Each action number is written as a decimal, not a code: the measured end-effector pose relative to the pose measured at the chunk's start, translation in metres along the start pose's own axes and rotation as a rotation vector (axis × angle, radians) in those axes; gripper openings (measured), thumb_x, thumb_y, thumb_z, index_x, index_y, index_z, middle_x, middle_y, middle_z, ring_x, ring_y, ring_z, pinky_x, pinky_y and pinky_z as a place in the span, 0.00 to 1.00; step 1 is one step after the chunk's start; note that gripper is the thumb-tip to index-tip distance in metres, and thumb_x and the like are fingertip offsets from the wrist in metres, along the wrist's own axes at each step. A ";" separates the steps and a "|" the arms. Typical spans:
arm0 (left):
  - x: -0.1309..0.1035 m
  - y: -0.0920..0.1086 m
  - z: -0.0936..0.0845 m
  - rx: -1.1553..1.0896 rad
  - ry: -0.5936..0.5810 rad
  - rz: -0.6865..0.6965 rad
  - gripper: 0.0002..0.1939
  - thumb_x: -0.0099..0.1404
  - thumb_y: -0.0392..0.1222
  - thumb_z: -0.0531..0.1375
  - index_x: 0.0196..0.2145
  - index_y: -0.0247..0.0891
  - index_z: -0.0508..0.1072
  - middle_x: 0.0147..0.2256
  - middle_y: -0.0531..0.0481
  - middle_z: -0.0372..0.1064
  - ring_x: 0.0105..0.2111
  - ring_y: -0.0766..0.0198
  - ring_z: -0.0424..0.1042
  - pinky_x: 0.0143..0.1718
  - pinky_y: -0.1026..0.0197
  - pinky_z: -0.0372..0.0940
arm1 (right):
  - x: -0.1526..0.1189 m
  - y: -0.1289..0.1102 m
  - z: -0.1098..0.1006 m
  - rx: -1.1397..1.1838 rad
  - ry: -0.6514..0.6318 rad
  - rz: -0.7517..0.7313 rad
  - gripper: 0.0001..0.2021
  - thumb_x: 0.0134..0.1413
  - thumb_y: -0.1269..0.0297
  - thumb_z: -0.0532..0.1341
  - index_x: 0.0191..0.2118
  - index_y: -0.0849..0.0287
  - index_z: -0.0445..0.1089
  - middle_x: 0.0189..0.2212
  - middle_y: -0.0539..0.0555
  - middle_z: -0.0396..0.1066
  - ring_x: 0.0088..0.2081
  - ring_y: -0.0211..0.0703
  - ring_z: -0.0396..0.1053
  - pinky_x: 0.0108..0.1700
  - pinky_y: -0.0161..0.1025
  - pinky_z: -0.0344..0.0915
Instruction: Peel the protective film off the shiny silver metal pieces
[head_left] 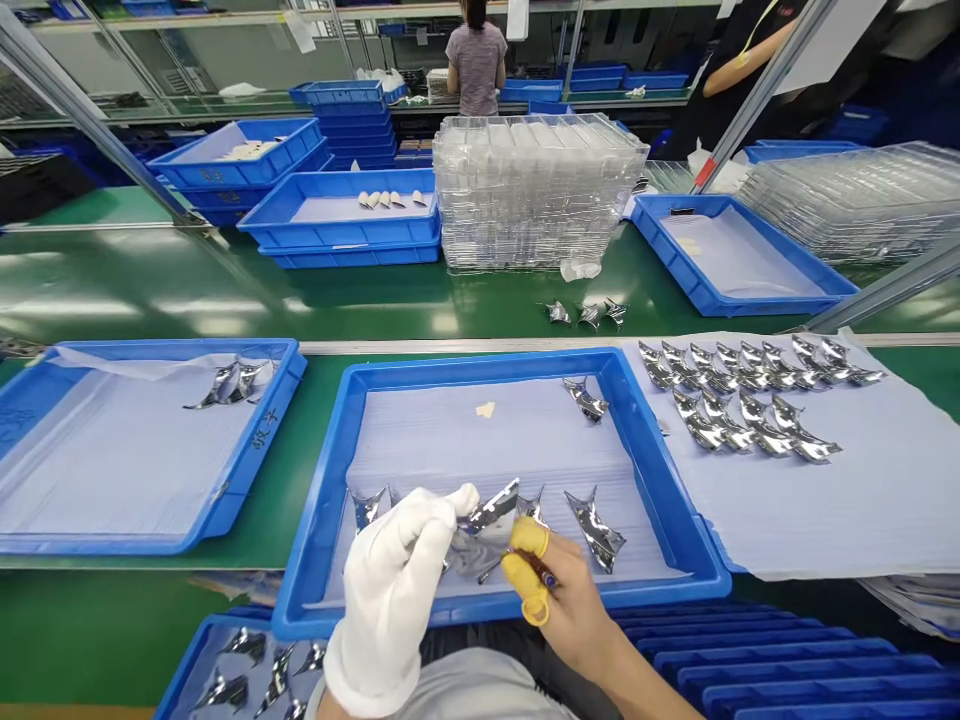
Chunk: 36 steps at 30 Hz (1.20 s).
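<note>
My left hand (394,590), in a white glove, pinches a shiny chrome winged part (491,508) over the near side of the middle blue tray (322,500). My right hand (559,590) wears yellow finger cots and grips a small dark pen-like tool (541,574) right beside that part. More chrome parts (596,528) lie on the tray's white liner just past my fingers, and another chrome part (586,398) lies at the far side.
Rows of chrome parts (750,400) lie on a white sheet to the right. A left blue tray (255,440) holds a few parts. Clear blister trays (536,190) are stacked beyond the green belt, among other blue trays. Two people stand at the back.
</note>
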<state>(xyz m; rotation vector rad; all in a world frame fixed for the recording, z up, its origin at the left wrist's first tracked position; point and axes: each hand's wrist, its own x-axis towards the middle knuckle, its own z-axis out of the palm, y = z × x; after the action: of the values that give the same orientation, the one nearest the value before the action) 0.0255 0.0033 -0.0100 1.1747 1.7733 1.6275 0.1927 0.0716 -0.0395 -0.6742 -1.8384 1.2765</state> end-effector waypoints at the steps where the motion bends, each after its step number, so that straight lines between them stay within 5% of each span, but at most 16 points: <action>1: 0.000 0.003 -0.001 0.009 -0.007 0.034 0.10 0.71 0.41 0.62 0.42 0.45 0.85 0.40 0.48 0.83 0.40 0.55 0.80 0.43 0.55 0.74 | 0.000 0.001 0.000 0.062 0.001 0.038 0.16 0.71 0.58 0.55 0.29 0.55 0.65 0.22 0.47 0.60 0.24 0.39 0.55 0.26 0.36 0.58; 4: 0.000 0.007 -0.003 -0.072 -0.027 0.070 0.10 0.70 0.41 0.62 0.43 0.47 0.85 0.39 0.49 0.82 0.41 0.55 0.78 0.41 0.55 0.72 | -0.001 0.001 -0.001 0.259 -0.057 0.164 0.21 0.68 0.49 0.58 0.26 0.55 0.62 0.22 0.46 0.56 0.24 0.37 0.53 0.28 0.36 0.55; 10: 0.008 0.010 -0.006 -0.223 -0.008 -0.075 0.22 0.76 0.53 0.52 0.41 0.43 0.84 0.32 0.49 0.79 0.32 0.61 0.74 0.43 0.58 0.70 | -0.004 0.000 -0.003 0.587 -0.149 0.365 0.21 0.60 0.44 0.66 0.28 0.57 0.67 0.22 0.45 0.56 0.23 0.34 0.48 0.25 0.35 0.52; 16: 0.029 0.018 -0.008 -0.069 -0.254 -0.403 0.18 0.59 0.54 0.71 0.40 0.38 0.81 0.35 0.46 0.79 0.34 0.59 0.76 0.36 0.60 0.71 | -0.004 -0.004 -0.004 0.557 -0.248 0.399 0.20 0.60 0.46 0.66 0.29 0.59 0.70 0.22 0.46 0.58 0.24 0.35 0.51 0.26 0.35 0.51; 19: 0.035 0.018 -0.009 -0.046 -0.373 -0.478 0.16 0.58 0.54 0.71 0.34 0.38 0.77 0.30 0.49 0.77 0.28 0.63 0.72 0.31 0.61 0.67 | -0.004 -0.005 -0.006 0.509 -0.278 0.385 0.20 0.60 0.47 0.66 0.28 0.59 0.70 0.21 0.45 0.58 0.24 0.35 0.52 0.27 0.35 0.51; 23: 0.035 0.009 -0.007 -0.071 -0.345 -0.449 0.17 0.64 0.57 0.66 0.29 0.40 0.75 0.24 0.52 0.73 0.23 0.65 0.68 0.26 0.61 0.65 | -0.002 -0.006 -0.007 0.502 -0.287 0.387 0.20 0.60 0.47 0.65 0.27 0.59 0.69 0.20 0.45 0.58 0.23 0.35 0.52 0.27 0.35 0.51; 27: 0.031 0.002 0.000 -0.115 -0.194 -0.374 0.20 0.67 0.59 0.62 0.29 0.39 0.80 0.31 0.46 0.78 0.30 0.59 0.75 0.38 0.57 0.71 | -0.001 -0.013 -0.010 0.497 -0.184 0.423 0.20 0.60 0.46 0.65 0.28 0.59 0.69 0.21 0.46 0.59 0.24 0.35 0.52 0.27 0.35 0.52; 32: 0.022 0.000 0.007 -0.123 -0.077 -0.335 0.26 0.73 0.61 0.53 0.43 0.39 0.83 0.38 0.45 0.81 0.39 0.56 0.79 0.57 0.53 0.68 | 0.000 -0.022 -0.015 0.391 0.066 0.363 0.12 0.62 0.58 0.64 0.29 0.56 0.66 0.22 0.44 0.55 0.25 0.36 0.48 0.27 0.35 0.50; 36: 0.013 -0.003 0.014 -0.121 -0.145 -0.283 0.33 0.58 0.57 0.71 0.58 0.44 0.76 0.51 0.45 0.79 0.55 0.49 0.75 0.62 0.50 0.66 | 0.000 -0.026 -0.014 0.299 0.083 0.301 0.08 0.63 0.66 0.60 0.31 0.55 0.65 0.21 0.43 0.55 0.23 0.35 0.49 0.26 0.34 0.50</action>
<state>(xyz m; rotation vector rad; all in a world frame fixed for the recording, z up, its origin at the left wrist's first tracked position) 0.0292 0.0222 -0.0133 0.9153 1.6409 1.4251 0.2045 0.0695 -0.0130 -0.8442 -1.4754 1.6515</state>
